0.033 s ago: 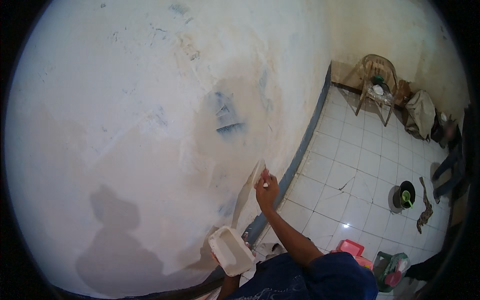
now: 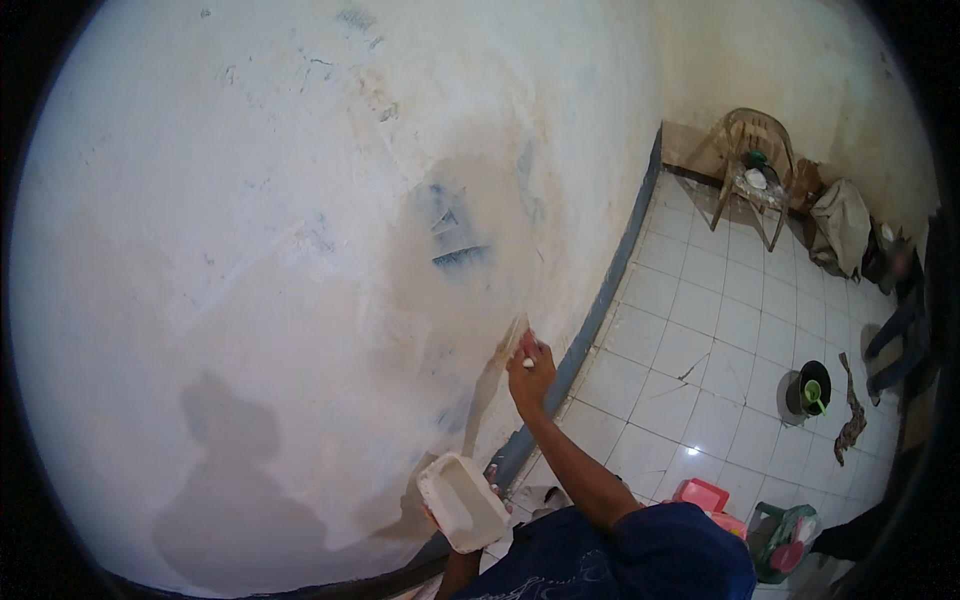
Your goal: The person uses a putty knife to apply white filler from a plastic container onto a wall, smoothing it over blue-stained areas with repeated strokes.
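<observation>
My right hand (image 2: 530, 378) is closed around a putty knife (image 2: 517, 332), its thin pale blade against the wall (image 2: 300, 330) low down near the blue-grey skirting. Fingers and shadow partly hide the tool. Below and to the left, my left hand (image 2: 493, 480) holds a white rectangular tub (image 2: 432, 492) tilted with its mouth up; most of that hand is behind the tub. Pale smears coat the tub's inside. Above my right hand, the whitish wall carries a greyish patch with dark blue marks (image 2: 458, 235).
White floor tiles (image 2: 680, 310) spread to the right of the skirting (image 2: 600, 325). On them stand a black bucket (image 2: 794, 397) with a green dipper, a twisted rag (image 2: 851, 425), and a pink container (image 2: 703, 494) beside a green stool (image 2: 770, 560). A dirty chair (image 2: 735, 150) and sacks (image 2: 838, 225) sit by the far wall.
My right hand has shifted very slightly up and left along the wall with the putty knife. The tub in my left hand has stayed in place.
</observation>
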Demonstrator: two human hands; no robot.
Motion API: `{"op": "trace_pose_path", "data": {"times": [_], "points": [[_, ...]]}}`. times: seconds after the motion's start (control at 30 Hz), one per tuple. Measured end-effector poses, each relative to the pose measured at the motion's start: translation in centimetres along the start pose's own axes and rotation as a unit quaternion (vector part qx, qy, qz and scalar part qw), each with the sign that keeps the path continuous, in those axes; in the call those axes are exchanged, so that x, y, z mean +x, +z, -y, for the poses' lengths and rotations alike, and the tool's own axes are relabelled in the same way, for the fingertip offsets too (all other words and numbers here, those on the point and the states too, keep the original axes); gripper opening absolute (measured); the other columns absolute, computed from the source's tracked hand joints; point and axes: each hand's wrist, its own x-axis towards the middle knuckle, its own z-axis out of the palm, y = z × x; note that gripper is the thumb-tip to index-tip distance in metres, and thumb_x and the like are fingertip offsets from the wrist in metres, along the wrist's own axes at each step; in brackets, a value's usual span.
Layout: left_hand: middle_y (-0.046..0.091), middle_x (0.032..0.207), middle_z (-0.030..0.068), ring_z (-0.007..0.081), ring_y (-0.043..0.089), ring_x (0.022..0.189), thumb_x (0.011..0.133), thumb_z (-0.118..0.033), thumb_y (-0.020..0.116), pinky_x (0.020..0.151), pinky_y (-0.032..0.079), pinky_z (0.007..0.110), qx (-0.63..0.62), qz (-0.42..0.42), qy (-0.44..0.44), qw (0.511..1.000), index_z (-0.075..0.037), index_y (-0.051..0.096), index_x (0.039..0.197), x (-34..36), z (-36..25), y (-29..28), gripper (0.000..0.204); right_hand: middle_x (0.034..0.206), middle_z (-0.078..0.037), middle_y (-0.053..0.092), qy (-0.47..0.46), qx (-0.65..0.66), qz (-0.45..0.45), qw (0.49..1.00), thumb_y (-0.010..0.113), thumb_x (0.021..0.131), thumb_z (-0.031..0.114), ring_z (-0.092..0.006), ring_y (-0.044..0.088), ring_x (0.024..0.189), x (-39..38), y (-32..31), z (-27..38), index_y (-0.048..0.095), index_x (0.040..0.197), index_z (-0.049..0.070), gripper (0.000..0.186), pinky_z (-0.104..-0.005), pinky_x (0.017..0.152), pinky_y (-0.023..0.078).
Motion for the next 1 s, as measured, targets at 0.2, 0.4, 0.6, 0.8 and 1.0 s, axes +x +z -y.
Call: {"op": "trace_pose_path", "data": {"times": [0.2,0.4,0.6,0.8,1.0], "points": [[0.028,0.150,0.0220,0.0421,0.039,0.129,0.069,-0.083,0.059,0.101,0.029,0.071,-0.005,-0.025,0.013,1.000,-0.022,0.024,0.153,-1.3,-0.4,-1.9,0.109,0.097,-0.013,0.065,-0.056,0.082,0.084,0.992,0.069,0.080,0.001,-0.0206,0.066,0.072,-1.5,1.5,14.8,0.071,0.105,0.004,0.026,-0.0278,0.059,0.053],[0.028,0.151,0.0220,0.0422,0.040,0.129,0.069,-0.083,0.059,0.101,0.030,0.071,0.000,-0.030,0.009,1.000,-0.022,0.024,0.153,-1.3,0.1,-1.7,0.109,0.099,-0.012,0.066,-0.127,0.195,0.153,0.960,0.068,0.077,-0.002,-0.0195,0.066,0.071,-5.6,-1.8,19.3,0.071,0.103,0.003,0.027,-0.0295,0.062,0.054],[0.027,0.151,0.0220,0.0423,0.040,0.128,0.069,-0.082,0.060,0.101,0.030,0.071,-0.002,-0.021,0.020,1.000,-0.022,0.025,0.153,-1.8,0.2,-1.9,0.109,0.099,-0.011,0.066,0.036,0.144,0.143,0.978,0.062,0.085,-0.003,-0.0130,0.064,0.078,-4.9,-4.8,12.0,0.070,0.107,0.006,0.025,-0.0252,0.062,0.055],[0.026,0.151,0.0220,0.0424,0.041,0.128,0.069,-0.082,0.060,0.101,0.031,0.071,-0.004,-0.030,0.030,0.999,-0.022,0.025,0.153,-2.9,-0.4,-2.8,0.109,0.101,-0.013,0.061,-0.147,0.023,0.145,0.978,0.071,0.078,0.003,-0.0249,0.065,0.080,-7.9,1.4,9.8,0.068,0.102,0.009,0.025,-0.0329,0.063,0.054],[0.026,0.152,0.0220,0.0426,0.041,0.128,0.068,-0.082,0.061,0.100,0.031,0.071,0.002,-0.032,0.044,0.999,-0.022,0.025,0.153,-3.8,-0.7,-2.7,0.109,0.101,-0.014,0.061,-0.181,0.106,0.241,0.948,0.073,0.074,0.004,-0.0263,0.066,0.078,-12.0,-3.8,11.1,0.069,0.108,0.010,0.035,-0.0352,0.059,0.055]]}}
